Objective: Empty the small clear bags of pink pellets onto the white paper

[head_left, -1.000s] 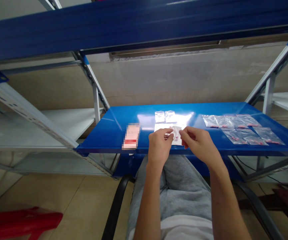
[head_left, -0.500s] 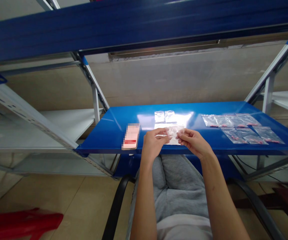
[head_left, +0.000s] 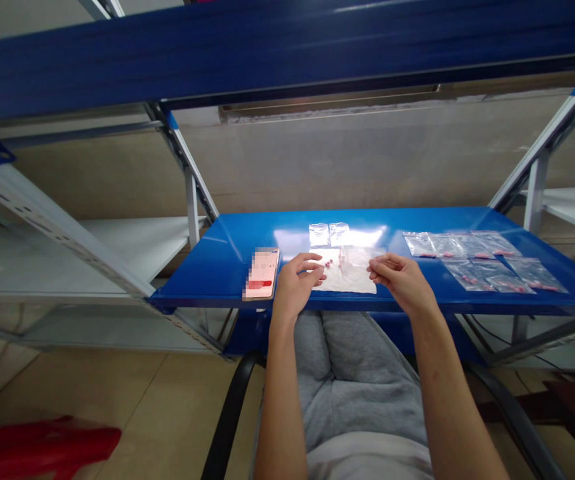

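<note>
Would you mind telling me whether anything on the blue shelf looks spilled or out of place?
Yes: a few small pink pieces seem to lie loose on the white sheet, by the left hand and outside the clear plastic bag. The pink pieces at the right appear to be inside their bags.

No words or numbers can be read on the clear plastic bag (head_left: pixel 354 261), and the markings on the pink-and-white packet (head_left: pixel 262 273) are pixelated beyond reading.

On the shelf (head_left: pixel 207 283), a paper sheet (head_left: pixel 352 287) lies centrally, with small bags (head_left: pixel 319 235) at 12 o'clock, more bags (head_left: pixel 467 273) at 3, and a flat box (head_left: pixel 261 273) at 9.
</note>
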`<state>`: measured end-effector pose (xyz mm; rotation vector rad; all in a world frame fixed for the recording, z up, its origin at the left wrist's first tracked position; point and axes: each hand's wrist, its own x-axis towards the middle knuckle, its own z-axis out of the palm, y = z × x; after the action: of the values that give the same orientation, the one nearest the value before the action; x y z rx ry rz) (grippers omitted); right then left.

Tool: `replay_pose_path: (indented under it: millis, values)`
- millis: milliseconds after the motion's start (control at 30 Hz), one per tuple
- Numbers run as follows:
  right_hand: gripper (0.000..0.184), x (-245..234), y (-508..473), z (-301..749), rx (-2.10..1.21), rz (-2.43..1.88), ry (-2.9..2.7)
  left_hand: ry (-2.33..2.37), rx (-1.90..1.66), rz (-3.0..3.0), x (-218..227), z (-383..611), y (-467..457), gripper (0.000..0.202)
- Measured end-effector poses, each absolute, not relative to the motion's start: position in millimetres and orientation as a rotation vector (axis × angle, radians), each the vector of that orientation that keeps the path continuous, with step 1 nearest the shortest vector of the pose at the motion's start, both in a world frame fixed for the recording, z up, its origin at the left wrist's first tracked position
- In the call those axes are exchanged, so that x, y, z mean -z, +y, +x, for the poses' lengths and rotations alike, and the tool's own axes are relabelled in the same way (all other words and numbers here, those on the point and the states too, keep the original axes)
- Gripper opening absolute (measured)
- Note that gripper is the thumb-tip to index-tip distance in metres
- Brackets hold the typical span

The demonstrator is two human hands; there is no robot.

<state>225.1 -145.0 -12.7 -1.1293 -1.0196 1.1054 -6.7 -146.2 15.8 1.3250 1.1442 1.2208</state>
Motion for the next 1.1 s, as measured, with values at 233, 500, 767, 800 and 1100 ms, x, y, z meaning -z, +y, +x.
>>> replay_pose_path:
  millis: [233, 500, 767, 800, 1100]
  values:
    - [0.025, -12.1, -104.6, 276.6, -0.764, -1.435, -1.332, 1.335, -1.304, 1.485, -14.3, -13.0, -141.0, 0.019]
    - [0.013, -48.1, -64.0, 248.3, -0.246, -1.802, -2.039, 1.33, -1.206, 1.945, 0.9, 53.7, -102.1, 0.081]
    - [0.018, -49.6, -56.1, 226.7, 0.062, -1.861, -2.347, 1.536, -0.839, 2.241, 21.7, 81.6, -74.5, 0.098]
    - [0.018, -48.8, -54.5, 225.5, 0.079, -1.862, -2.364, 1.556, -0.824, 2.247, 22.6, 81.9, -73.9, 0.097]
    - [0.018, -48.6, -45.2, 218.5, 0.118, -1.869, -2.481, 1.667, -0.8, 2.232, 27.6, 85.8, -73.4, 0.095]
